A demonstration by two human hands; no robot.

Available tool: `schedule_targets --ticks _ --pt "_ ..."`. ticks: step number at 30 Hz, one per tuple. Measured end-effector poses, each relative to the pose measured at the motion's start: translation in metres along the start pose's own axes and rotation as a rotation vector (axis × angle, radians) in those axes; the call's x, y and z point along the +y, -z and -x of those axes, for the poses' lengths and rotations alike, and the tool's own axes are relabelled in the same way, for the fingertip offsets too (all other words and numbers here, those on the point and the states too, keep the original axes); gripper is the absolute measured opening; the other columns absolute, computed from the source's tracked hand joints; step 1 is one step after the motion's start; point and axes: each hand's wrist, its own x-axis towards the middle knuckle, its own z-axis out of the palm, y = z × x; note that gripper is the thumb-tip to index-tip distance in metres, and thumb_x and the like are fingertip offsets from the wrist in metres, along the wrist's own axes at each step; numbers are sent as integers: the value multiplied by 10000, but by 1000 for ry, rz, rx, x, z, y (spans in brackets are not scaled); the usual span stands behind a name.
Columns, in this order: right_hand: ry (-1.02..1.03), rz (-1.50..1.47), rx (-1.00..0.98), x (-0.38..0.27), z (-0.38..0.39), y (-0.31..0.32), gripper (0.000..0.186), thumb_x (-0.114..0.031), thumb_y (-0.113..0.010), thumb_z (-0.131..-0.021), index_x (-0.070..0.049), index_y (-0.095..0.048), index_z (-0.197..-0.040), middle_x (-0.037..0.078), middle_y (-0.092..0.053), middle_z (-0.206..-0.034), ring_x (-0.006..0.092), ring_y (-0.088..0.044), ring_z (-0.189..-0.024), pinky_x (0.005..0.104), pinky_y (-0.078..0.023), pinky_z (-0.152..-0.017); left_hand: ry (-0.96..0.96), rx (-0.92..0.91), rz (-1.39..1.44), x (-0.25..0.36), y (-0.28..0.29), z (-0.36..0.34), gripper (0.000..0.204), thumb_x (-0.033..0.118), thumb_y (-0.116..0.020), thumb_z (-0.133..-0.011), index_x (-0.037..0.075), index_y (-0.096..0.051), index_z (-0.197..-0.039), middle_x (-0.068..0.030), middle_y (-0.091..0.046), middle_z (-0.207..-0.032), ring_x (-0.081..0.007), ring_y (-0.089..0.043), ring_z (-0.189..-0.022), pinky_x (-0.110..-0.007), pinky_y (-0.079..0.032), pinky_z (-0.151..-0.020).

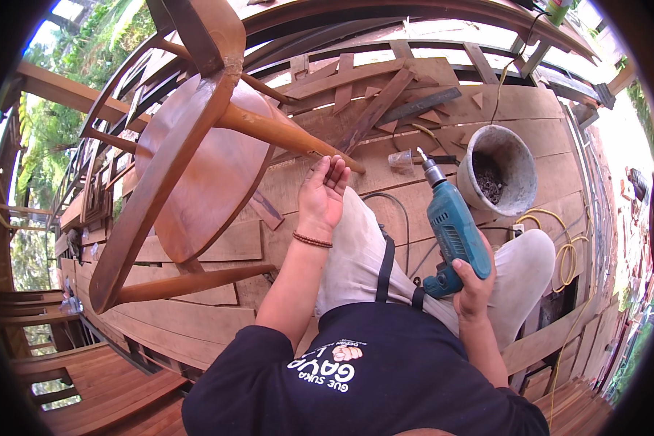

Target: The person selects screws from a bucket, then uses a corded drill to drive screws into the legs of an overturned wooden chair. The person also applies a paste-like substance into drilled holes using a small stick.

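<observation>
A wooden chair (pixel 174 182) lies tipped on the left, with a leg (pixel 254 123) sticking out to the right. My left hand (pixel 322 190) is palm up at that leg's end, fingers loosely curled with nothing visible in the palm, the fingertips by a dark mark on the wood; whether they touch it I cannot tell. My right hand (pixel 474 280) grips a teal drill (pixel 450 229) whose silver chuck and pale bit point away from me. A small clear plastic cup (pixel 400 161) sits on the boards just left of the bit.
A grey bucket (pixel 517 174) with dark contents stands right of the drill, beside a yellow cord (pixel 563 254). Wood offcuts (pixel 374 116) lie across the plank floor (pixel 160 318) toward the back. Metal railing beams (pixel 479 62) run behind, and wooden steps (pixel 109 392) are at lower left.
</observation>
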Motion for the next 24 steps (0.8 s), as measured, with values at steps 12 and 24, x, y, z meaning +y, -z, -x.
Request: schedule_targets --ticks 12,24 --pt "-96 0 24 -4 3 6 764 -56 -729 -718 78 -417 -1402 153 -557 -1298 245 -556 -1204 358 -414 -1055 -108 9 306 -12 -13 -27 99 112 -670 -932 42 -659 -1001 -57 -714 -990 -123 -692 -912 -284 -590 -892" --pt "-98 14 33 -6 1 11 792 -103 -741 -729 91 -389 -1411 168 -549 -1302 260 -556 -1207 368 -410 -1060 -205 130 444 -15 -27 -26 103 65 -630 -947 -4 -635 -1024 -89 -709 -1023 -153 -695 -965 -283 -610 -891"
